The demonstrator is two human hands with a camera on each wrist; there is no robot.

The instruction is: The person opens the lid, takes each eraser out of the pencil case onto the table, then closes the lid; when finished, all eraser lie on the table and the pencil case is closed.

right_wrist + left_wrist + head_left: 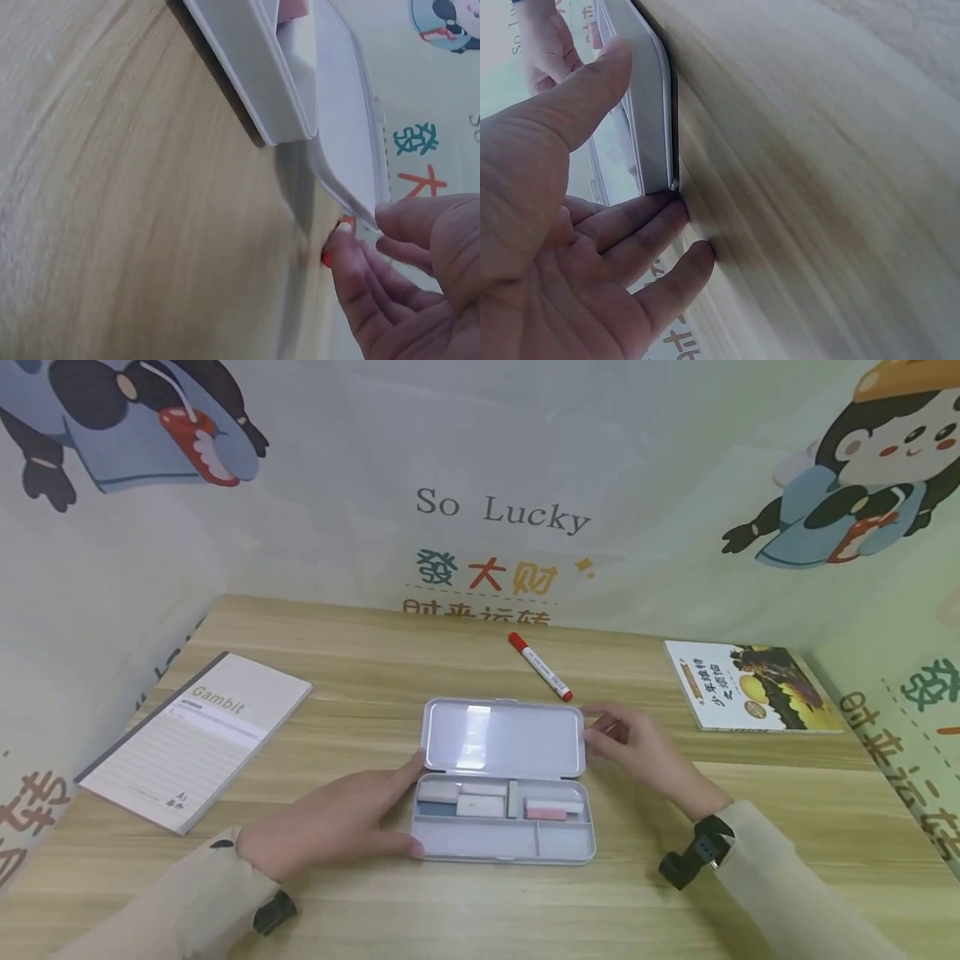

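A white plastic pencil case (pixel 476 842) lies open on the table, its lid (pixel 525 739) tipped back toward the wall. Its rear compartment holds several small blocks like erasers: white ones (pixel 480 807), a pink one (pixel 546 814), a green one (pixel 512 799) and a blue one (pixel 437 809). My left hand (pixel 330 822) grips the left end of the case, thumb at the near corner and fingers near the hinge. At the lid's right edge, my right hand (pixel 637 747) pinches the rim between thumb and fingers; the right wrist view shows the lid (pixel 345 97) meeting the thumb.
A red-capped marker (pixel 540 667) lies behind the lid. On the left is a Gambit notebook (pixel 198 735); a book with a colourful cover (pixel 757 689) lies at the back right. A printed cloth wall (pixel 495 443) closes off the wooden table's (pixel 360 652) rear.
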